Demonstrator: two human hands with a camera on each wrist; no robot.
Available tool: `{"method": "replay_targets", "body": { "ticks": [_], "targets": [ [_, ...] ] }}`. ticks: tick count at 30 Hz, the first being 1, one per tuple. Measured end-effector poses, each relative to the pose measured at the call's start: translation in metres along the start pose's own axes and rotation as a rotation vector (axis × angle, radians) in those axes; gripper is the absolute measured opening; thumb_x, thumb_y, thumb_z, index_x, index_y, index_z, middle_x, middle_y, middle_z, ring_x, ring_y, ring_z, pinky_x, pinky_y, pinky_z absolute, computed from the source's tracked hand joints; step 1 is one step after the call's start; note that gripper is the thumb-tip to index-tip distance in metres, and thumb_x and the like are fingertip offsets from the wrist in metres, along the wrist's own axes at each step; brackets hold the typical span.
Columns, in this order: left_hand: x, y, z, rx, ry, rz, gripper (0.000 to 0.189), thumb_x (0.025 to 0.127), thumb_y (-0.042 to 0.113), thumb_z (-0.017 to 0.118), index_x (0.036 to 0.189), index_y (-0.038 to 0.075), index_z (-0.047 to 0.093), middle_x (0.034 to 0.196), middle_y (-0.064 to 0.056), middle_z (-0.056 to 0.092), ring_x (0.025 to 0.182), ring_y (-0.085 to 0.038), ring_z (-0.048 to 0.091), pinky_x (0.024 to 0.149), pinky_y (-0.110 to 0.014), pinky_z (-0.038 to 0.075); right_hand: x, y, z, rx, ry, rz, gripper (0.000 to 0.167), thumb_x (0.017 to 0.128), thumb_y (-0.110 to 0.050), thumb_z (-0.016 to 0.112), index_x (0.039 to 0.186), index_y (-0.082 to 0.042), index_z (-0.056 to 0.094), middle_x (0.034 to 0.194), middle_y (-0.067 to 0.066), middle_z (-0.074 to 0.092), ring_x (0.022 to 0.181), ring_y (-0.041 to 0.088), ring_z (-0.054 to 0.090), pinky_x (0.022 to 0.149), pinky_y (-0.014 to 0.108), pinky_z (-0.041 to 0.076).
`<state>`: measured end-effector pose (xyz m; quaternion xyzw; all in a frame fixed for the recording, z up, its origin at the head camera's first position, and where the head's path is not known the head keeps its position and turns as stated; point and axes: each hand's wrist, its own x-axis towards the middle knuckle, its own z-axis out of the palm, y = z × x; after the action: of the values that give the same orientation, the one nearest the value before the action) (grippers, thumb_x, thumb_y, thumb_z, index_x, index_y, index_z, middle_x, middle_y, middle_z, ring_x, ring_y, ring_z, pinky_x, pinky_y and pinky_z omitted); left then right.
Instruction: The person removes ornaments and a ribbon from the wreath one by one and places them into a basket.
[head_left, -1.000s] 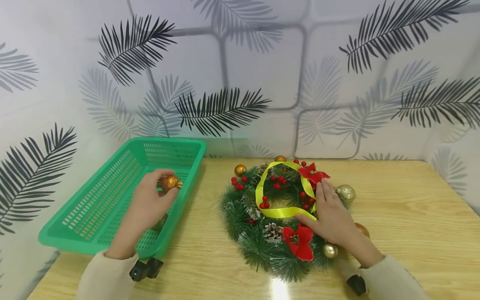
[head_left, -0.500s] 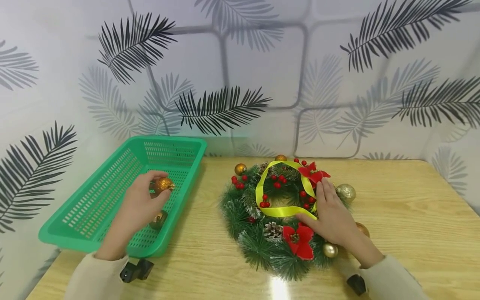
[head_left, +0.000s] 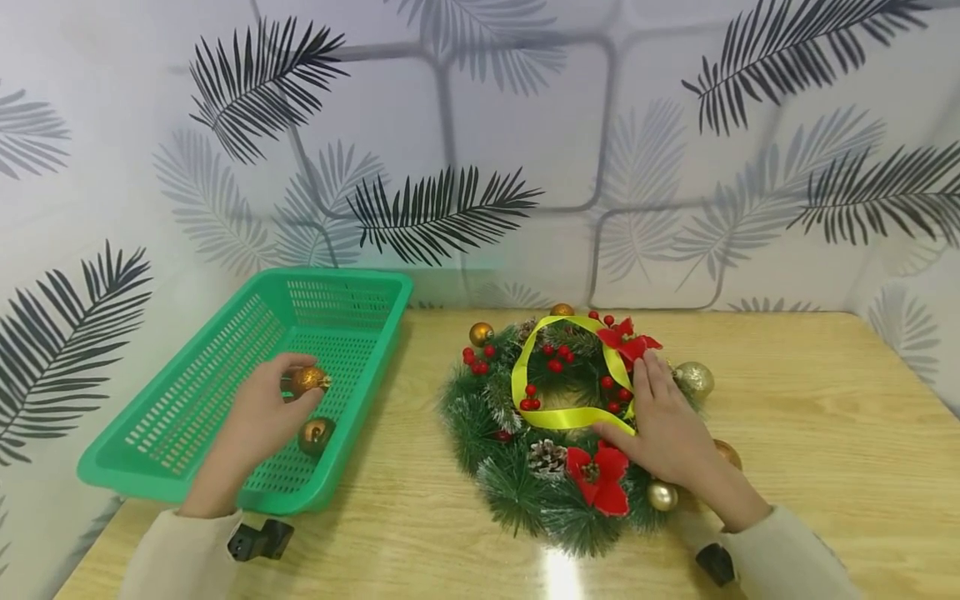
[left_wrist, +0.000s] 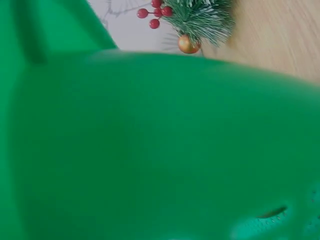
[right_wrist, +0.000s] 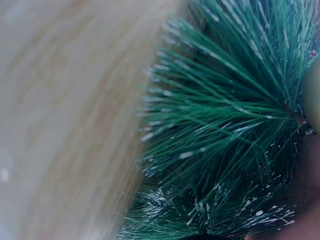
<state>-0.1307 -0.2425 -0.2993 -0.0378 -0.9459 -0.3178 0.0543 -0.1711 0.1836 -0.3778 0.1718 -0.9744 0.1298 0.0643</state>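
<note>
In the head view my left hand [head_left: 258, 417] pinches an orange-gold glitter Christmas bauble [head_left: 306, 381] by its sides, over the inside of a green plastic basket [head_left: 389, 333]. A shiny copper bauble [head_left: 316, 437] lies in the basket below it. My right hand [head_left: 671, 425] rests with straight fingers on the right side of a green Christmas wreath [head_left: 517, 492], its thumb by a yellow ribbon [head_left: 570, 418]. Basket wall [left_wrist: 165, 140] fills most of the left wrist view, hiding that hand. Frosted needles of the wreath [right_wrist: 225, 105] dominate the right wrist view.
The wreath carries red fabric flowers [head_left: 597, 479], red berries [head_left: 555, 365], pinecones [head_left: 547, 457] and several baubles, including a pale gold one [head_left: 694, 379]. Everything stands on a wooden table [head_left: 817, 417]. Behind it hangs a leaf-patterned cloth [head_left: 517, 133].
My left hand has moved left and slightly lower with the glitter bauble, uncovering the copper bauble in the basket. My right hand stays on the wreath.
</note>
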Motion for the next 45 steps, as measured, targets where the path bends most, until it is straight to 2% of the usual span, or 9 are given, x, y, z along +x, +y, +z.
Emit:
{"method": "replay_targets", "body": {
  "ticks": [7, 18, 26, 30, 35, 39, 45],
  "targets": [
    [0.003, -0.009, 0.005, 0.015, -0.008, 0.016, 0.042, 0.093, 0.011, 0.058, 0.131, -0.003, 0.049, 0.124, -0.03, 0.051, 0.108, -0.045, 0.055, 0.071, -0.044, 0.053, 0.001, 0.001, 0.0, -0.001, 0.021, 0.0, 0.1, 0.089, -0.057, 0.056, 0.142, 0.019, 0.019, 0.151, 0.037, 0.014, 0.14, 0.05, 0.015, 0.111, 0.058, 0.024],
    [0.0, -0.017, 0.011, 0.008, -0.036, -0.003, 0.043, 0.093, 0.013, 0.058, 0.132, -0.003, 0.048, 0.126, -0.03, 0.051, 0.109, -0.044, 0.054, 0.065, -0.038, 0.053, -0.001, 0.0, 0.003, 0.01, 0.017, 0.005, 0.1, 0.089, -0.057, 0.055, 0.143, 0.019, 0.018, 0.151, 0.036, 0.013, 0.141, 0.05, 0.014, 0.111, 0.059, 0.023],
    [0.0, -0.02, 0.015, -0.014, -0.03, 0.006, 0.042, 0.092, 0.01, 0.058, 0.13, -0.004, 0.049, 0.126, -0.031, 0.051, 0.11, -0.047, 0.054, 0.066, -0.039, 0.054, -0.002, -0.002, 0.0, 0.012, 0.015, 0.007, 0.099, 0.089, -0.055, 0.057, 0.142, 0.02, 0.019, 0.151, 0.037, 0.014, 0.14, 0.051, 0.015, 0.112, 0.059, 0.023],
    [-0.001, -0.021, 0.016, -0.007, -0.024, 0.015, 0.041, 0.091, 0.009, 0.059, 0.129, -0.005, 0.049, 0.125, -0.032, 0.051, 0.11, -0.048, 0.054, 0.072, -0.045, 0.054, -0.002, -0.003, -0.001, 0.014, 0.015, 0.007, 0.098, 0.089, -0.054, 0.057, 0.142, 0.02, 0.019, 0.151, 0.037, 0.014, 0.14, 0.051, 0.015, 0.112, 0.058, 0.022],
    [-0.001, -0.021, 0.017, 0.018, -0.034, -0.013, 0.044, 0.092, 0.012, 0.06, 0.131, -0.003, 0.048, 0.128, -0.032, 0.05, 0.115, -0.049, 0.051, 0.083, -0.056, 0.049, -0.002, -0.003, -0.001, 0.006, 0.021, 0.0, 0.099, 0.089, -0.055, 0.056, 0.142, 0.02, 0.019, 0.15, 0.038, 0.015, 0.139, 0.051, 0.016, 0.112, 0.058, 0.023],
    [-0.001, -0.019, 0.017, 0.02, -0.037, -0.015, 0.043, 0.092, 0.013, 0.06, 0.131, -0.002, 0.048, 0.128, -0.031, 0.051, 0.115, -0.048, 0.051, 0.083, -0.055, 0.049, -0.002, -0.002, 0.0, -0.002, 0.025, 0.001, 0.098, 0.089, -0.055, 0.056, 0.142, 0.02, 0.02, 0.15, 0.038, 0.015, 0.139, 0.051, 0.016, 0.112, 0.058, 0.023],
    [-0.001, -0.012, 0.017, 0.002, -0.023, 0.019, 0.041, 0.093, 0.011, 0.058, 0.131, -0.002, 0.049, 0.128, -0.029, 0.051, 0.113, -0.046, 0.053, 0.083, -0.054, 0.049, -0.001, -0.001, 0.0, 0.002, 0.025, 0.001, 0.098, 0.089, -0.055, 0.056, 0.142, 0.019, 0.02, 0.15, 0.038, 0.015, 0.139, 0.052, 0.017, 0.111, 0.058, 0.024]
  ]
}}
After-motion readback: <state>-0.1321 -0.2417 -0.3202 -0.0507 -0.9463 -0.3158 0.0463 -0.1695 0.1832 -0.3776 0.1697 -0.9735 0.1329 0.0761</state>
